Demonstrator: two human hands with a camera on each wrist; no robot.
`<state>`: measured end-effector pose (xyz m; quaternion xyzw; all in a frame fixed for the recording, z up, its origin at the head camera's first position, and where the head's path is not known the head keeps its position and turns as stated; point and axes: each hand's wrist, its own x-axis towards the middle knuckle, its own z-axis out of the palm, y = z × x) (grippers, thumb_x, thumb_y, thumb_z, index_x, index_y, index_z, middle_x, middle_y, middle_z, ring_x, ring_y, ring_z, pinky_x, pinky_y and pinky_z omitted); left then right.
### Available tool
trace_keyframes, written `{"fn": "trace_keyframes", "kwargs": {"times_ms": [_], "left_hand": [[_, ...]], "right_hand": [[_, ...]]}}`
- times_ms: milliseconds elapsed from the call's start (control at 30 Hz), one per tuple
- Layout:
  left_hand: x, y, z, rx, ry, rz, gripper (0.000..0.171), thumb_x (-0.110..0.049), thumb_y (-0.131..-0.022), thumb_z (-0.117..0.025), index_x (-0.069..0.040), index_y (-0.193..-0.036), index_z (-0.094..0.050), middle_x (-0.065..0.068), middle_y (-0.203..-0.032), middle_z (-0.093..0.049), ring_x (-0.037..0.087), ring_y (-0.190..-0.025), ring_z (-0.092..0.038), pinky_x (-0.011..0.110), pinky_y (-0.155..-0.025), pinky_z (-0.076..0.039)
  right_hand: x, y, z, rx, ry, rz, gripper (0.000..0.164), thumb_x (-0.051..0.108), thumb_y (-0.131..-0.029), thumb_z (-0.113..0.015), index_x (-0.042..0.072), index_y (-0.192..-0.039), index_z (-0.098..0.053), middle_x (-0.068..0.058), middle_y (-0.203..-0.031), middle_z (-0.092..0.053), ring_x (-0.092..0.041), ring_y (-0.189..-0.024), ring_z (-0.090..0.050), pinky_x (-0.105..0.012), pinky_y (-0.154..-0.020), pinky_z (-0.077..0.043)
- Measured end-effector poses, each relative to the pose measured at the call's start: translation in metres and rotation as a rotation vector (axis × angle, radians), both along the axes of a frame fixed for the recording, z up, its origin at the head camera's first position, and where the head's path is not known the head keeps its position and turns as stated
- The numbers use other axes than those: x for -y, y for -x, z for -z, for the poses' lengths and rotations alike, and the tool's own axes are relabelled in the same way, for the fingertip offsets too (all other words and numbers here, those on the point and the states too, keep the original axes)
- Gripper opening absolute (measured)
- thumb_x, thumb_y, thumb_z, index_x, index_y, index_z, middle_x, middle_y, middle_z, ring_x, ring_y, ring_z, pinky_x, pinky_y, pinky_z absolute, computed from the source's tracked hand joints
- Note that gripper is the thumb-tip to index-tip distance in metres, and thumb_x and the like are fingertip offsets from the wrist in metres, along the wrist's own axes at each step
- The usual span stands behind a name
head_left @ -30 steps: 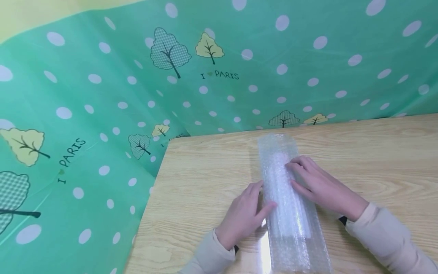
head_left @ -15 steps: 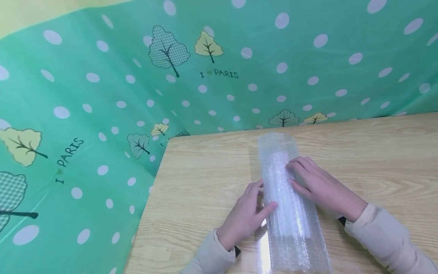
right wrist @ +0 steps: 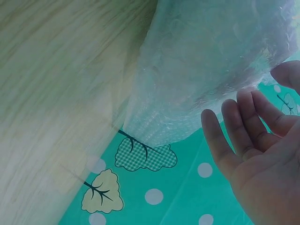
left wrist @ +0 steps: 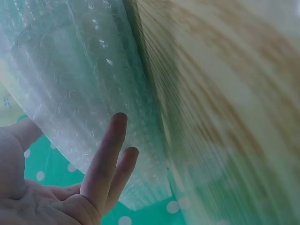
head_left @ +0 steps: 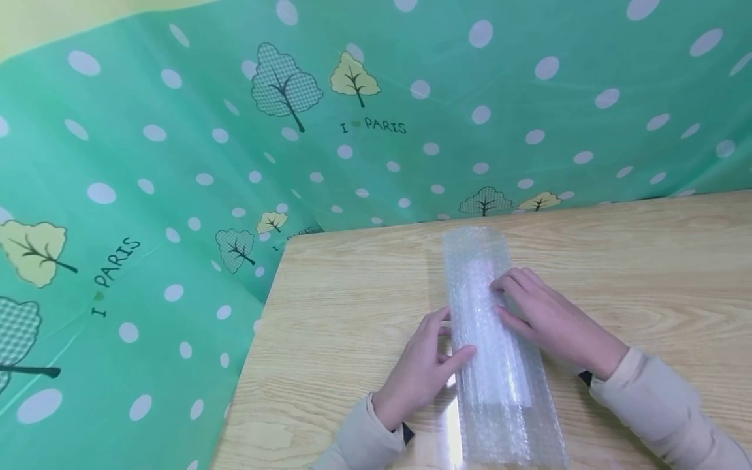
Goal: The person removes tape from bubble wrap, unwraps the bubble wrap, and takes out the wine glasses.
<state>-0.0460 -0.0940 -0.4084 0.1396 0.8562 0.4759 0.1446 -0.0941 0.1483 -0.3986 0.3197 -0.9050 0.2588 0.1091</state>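
A long bundle of clear bubble wrap point(head_left: 490, 365) lies on the wooden table, running away from me. Something pale and whitish is inside, its kind hidden by the wrap. My left hand point(head_left: 414, 369) is at the bundle's left side, thumb touching its top and fingers along its edge. In the left wrist view two fairly straight fingers point(left wrist: 105, 159) lie against the bubble wrap. From the right, my right hand point(head_left: 549, 316) touches the bundle's upper half with slightly bent fingers. The right wrist view shows those fingertips point(right wrist: 208, 117) beside the wrap, with the thumb apart from them.
The light wood table point(head_left: 341, 281) extends to both sides of the bundle. A green dotted cloth point(head_left: 399, 143) printed with trees hangs behind the table and down its left side. A bright strip of reflection point(head_left: 454, 431) shows beside the bundle's near left edge.
The head view has shifted very slightly. Both hands and the bubble-wrapped bundle stay practically where they were.
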Motion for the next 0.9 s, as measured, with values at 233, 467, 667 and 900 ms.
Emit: {"fn": "trace_keyframes", "kwargs": {"times_ms": [233,467,667,900], "left_hand": [[0.0012,0.0001,0.0007,0.000,-0.009,-0.008,0.078,-0.060,-0.094,-0.055,-0.021,-0.155,-0.028,-0.003,-0.148,-0.042,0.016,-0.123,-0.054,0.018,-0.082,-0.056],[0.0040,-0.0007,0.0018,-0.002,0.008,-0.019,0.080,-0.061,-0.093,-0.056,-0.020,-0.156,-0.027,-0.004,-0.150,-0.041,0.017,-0.119,-0.057,0.019,-0.081,-0.056],[0.0038,-0.0006,0.0007,-0.008,0.007,-0.014,0.081,-0.061,-0.093,-0.056,-0.020,-0.156,-0.027,-0.004,-0.150,-0.041,0.017,-0.122,-0.054,0.019,-0.082,-0.056],[0.0013,-0.0001,0.0006,-0.013,0.002,0.005,0.080,-0.060,-0.094,-0.056,-0.019,-0.156,-0.026,-0.003,-0.151,-0.040,0.017,-0.124,-0.053,0.019,-0.083,-0.056]], "right_hand": [[0.0018,0.0005,0.0005,0.036,-0.006,0.015,0.031,0.013,-0.093,-0.067,0.004,-0.120,-0.056,-0.006,-0.117,-0.057,-0.018,-0.108,-0.053,-0.041,-0.091,-0.054],[0.0043,0.0006,-0.0008,0.067,-0.010,0.011,0.030,0.016,-0.094,-0.064,0.004,-0.121,-0.055,-0.005,-0.117,-0.056,-0.019,-0.107,-0.053,-0.042,-0.090,-0.055],[0.0028,0.0006,-0.0007,0.061,-0.004,0.008,0.030,0.015,-0.094,-0.065,0.005,-0.120,-0.055,-0.003,-0.116,-0.055,-0.017,-0.106,-0.053,-0.040,-0.089,-0.055],[0.0003,-0.0011,0.0004,0.058,0.002,0.015,0.029,0.014,-0.093,-0.066,0.006,-0.119,-0.055,-0.002,-0.116,-0.055,-0.016,-0.106,-0.052,-0.040,-0.089,-0.054]]}}
